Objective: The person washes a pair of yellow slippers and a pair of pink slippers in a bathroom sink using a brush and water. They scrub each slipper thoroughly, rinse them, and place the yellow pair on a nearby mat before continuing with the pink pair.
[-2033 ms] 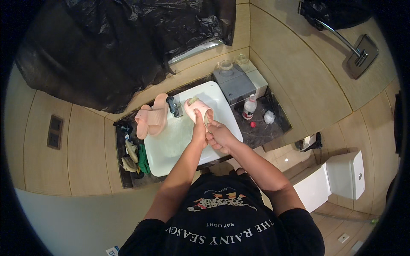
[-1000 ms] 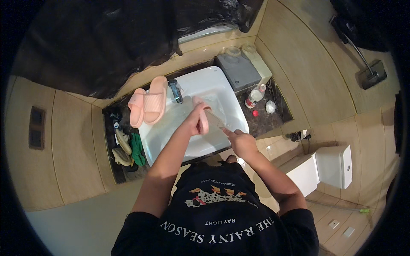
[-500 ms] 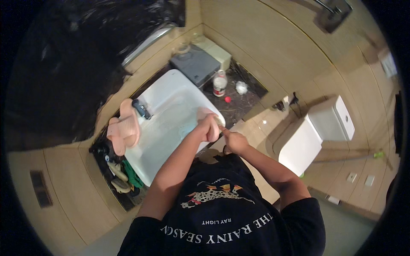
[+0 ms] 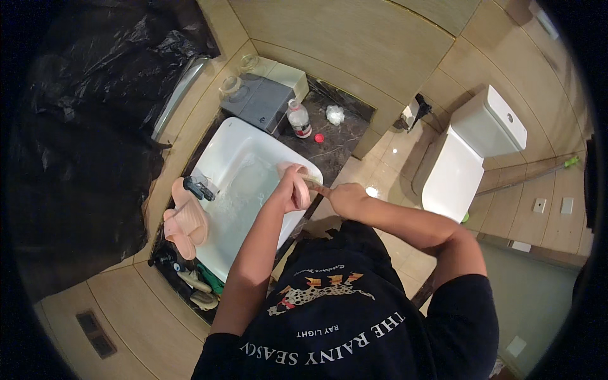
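My left hand (image 4: 288, 190) grips a pink slipper (image 4: 301, 194), holding it tilted above the near right corner of a white washbasin (image 4: 223, 136). In my right hand (image 4: 347, 200), closed around its end, is a brown-handled brush (image 4: 322, 189). The pale head of the brush meets the slipper, though my fingers and the slipper partly cover it. Cloudy water stands in the basin. Another pink slipper pair (image 4: 189, 221) rests on the basin's left edge, beside the dark tap (image 4: 199, 188).
Behind the basin are a grey box (image 4: 256, 101), a glass jar (image 4: 234, 88), a plastic bottle (image 4: 299, 119), a red cap (image 4: 319, 137) and a crumpled white wad (image 4: 335, 114) on dark stone. A white toilet (image 4: 453, 171) stands right. Brushes and a green cloth (image 4: 210, 278) lie at left.
The view has shifted, moving the basin lower in the picture. My right forearm has swung flatter and outward. Both hands keep their hold on the slipper and the brush.
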Tool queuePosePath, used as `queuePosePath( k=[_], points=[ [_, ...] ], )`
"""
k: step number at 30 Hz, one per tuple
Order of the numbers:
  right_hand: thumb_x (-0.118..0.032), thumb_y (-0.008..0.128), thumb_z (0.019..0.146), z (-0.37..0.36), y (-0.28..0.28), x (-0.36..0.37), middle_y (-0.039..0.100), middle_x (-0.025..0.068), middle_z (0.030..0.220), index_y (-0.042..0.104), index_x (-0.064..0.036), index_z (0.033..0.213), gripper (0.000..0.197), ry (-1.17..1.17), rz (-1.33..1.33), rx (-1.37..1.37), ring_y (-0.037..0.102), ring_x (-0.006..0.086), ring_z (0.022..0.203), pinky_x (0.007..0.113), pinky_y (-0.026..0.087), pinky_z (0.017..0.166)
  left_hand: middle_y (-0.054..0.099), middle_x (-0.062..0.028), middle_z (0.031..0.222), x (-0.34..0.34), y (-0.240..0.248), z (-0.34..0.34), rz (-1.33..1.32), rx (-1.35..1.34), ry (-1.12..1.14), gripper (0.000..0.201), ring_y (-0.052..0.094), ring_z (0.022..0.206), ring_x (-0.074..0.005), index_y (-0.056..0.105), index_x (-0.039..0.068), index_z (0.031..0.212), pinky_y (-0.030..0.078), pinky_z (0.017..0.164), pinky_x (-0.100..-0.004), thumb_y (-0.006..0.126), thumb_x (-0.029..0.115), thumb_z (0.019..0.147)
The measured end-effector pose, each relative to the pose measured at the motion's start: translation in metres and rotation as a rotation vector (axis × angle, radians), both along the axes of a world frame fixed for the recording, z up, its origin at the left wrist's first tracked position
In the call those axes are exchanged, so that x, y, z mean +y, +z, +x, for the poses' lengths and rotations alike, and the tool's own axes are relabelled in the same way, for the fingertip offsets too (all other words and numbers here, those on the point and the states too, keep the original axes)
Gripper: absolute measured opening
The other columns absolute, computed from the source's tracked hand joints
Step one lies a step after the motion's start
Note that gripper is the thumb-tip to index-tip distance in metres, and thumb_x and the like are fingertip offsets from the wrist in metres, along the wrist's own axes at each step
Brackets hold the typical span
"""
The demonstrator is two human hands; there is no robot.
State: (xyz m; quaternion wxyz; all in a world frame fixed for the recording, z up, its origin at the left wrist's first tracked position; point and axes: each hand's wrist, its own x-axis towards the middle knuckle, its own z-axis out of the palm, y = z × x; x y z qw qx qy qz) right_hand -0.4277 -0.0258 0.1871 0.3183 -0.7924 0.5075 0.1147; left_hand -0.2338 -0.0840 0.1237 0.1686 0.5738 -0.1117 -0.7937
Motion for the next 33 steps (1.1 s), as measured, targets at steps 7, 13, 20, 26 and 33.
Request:
queuePosePath(
  k=[7,13,20,26,33],
  points=[
    [-0.013,0.043,0.091,0.010,-0.031,-0.019,0.069,0.0157,0.090,0.025,-0.0237,0.151,0.063,-0.052,-0.111,0.033,0.069,0.0327,0.082,0.042,0.054,0.069,0.059,-0.0061,0.086,-0.001,0.003,-0.016,0.087,0.026,-0.007,0.054,0.057,0.073,-0.0213,0.058,0.012,0.095,0.047,0.059,-0.0396,0.053,0.064,0.083],
    [-0.012,0.045,0.089,-0.015,0.010,0.002,0.070,0.0154,0.089,0.036,-0.0188,0.146,0.058,-0.008,-0.006,0.072,0.069,0.0326,0.083,0.043,0.055,0.069,0.055,-0.0061,0.080,-0.002,0.010,-0.015,-0.027,-0.055,-0.057,0.057,0.054,0.068,-0.0220,0.056,0.010,0.099,0.047,0.057,-0.0381,0.051,0.065,0.083],
    [-0.010,0.045,0.089,0.016,-0.036,-0.017,0.070,0.0140,0.092,0.040,-0.0179,0.143,0.055,-0.121,-0.029,-0.007,0.069,0.0317,0.083,0.043,0.055,0.068,0.057,-0.0080,0.089,-0.001,0.012,-0.021,0.053,0.014,-0.084,0.057,0.056,0.074,-0.0226,0.054,0.013,0.110,0.048,0.060,-0.0395,0.046,0.064,0.086],
    [-0.009,0.044,0.089,-0.012,0.002,0.009,0.069,0.0157,0.101,0.038,-0.0262,0.145,0.059,-0.141,0.078,-0.028,0.069,0.0315,0.088,0.044,0.054,0.071,0.056,-0.0070,0.091,0.004,0.027,-0.030,-0.027,-0.124,-0.012,0.060,0.053,0.071,-0.0232,0.053,0.015,0.113,0.047,0.058,-0.0411,0.044,0.067,0.085],
    [-0.004,0.046,0.086,0.000,-0.006,-0.011,0.068,0.0163,0.100,0.041,-0.0254,0.144,0.062,-0.204,0.073,-0.143,0.067,0.0325,0.092,0.044,0.053,0.074,0.056,-0.0062,0.092,0.001,0.025,-0.031,-0.047,-0.075,-0.096,0.055,0.054,0.075,-0.0228,0.052,0.017,0.114,0.046,0.057,-0.0390,0.045,0.064,0.088]
  ],
)
